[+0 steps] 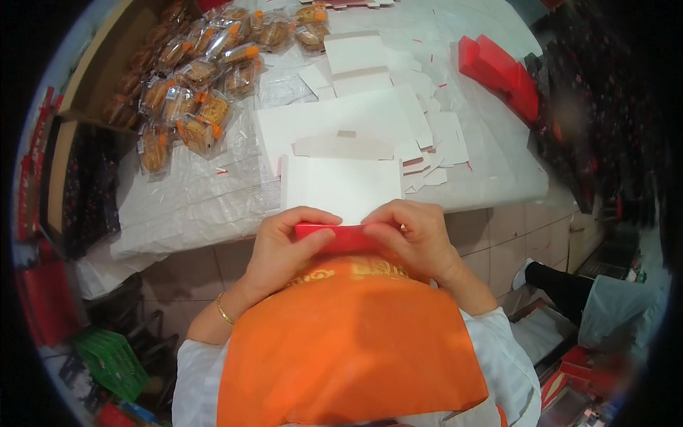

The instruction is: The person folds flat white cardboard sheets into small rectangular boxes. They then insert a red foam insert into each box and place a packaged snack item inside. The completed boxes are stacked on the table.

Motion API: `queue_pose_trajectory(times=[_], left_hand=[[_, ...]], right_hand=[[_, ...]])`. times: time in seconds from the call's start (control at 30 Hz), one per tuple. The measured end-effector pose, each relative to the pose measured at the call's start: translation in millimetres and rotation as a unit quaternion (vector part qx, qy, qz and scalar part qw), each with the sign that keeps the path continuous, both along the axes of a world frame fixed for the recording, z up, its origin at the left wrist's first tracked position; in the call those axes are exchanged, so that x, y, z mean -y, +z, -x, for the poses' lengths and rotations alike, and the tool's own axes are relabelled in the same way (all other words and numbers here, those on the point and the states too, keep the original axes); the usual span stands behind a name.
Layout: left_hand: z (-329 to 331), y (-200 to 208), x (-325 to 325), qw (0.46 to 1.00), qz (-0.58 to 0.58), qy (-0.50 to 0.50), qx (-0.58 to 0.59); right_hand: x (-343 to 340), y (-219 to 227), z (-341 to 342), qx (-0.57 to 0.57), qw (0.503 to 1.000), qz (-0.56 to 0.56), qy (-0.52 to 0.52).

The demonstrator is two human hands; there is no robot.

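A flat cardboard box blank (341,181), white inside and red outside, lies over the table's near edge in front of me. Its near flap is bent up, so the red outer face shows toward my body. My left hand (288,238) pinches the left end of this fold between thumb and fingers. At the right end, my right hand (413,235) grips the same fold, thumb on the red side. Beyond the blank lies a pile of more white box blanks (320,114), with cut tabs and flaps overlapping.
Several wrapped pastries (199,107) with orange labels lie at the far left beside a cardboard carton (96,67). Red folded boxes (498,75) sit at the far right. A green crate (110,363) stands low at left. Another person's leg (558,285) shows at right.
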State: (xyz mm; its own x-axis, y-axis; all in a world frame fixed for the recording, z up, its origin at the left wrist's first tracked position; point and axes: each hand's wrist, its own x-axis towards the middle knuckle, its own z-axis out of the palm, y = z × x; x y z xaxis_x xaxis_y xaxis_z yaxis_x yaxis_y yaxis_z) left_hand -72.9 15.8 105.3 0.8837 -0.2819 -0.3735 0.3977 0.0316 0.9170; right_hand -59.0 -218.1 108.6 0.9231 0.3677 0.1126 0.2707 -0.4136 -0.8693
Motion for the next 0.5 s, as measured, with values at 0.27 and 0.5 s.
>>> queue_pose_trajectory(times=[0.27,0.5], left_hand=[[0,-18,5,0.998,0.004,0.048,0.03],[-12,-24,16,0.988,0.096,0.113,-0.043]], right_hand=[[14,-17,-46,0.02,1.0,-0.011,-0.003],[7,-79,-129,0.076,0.96,0.253,0.097]])
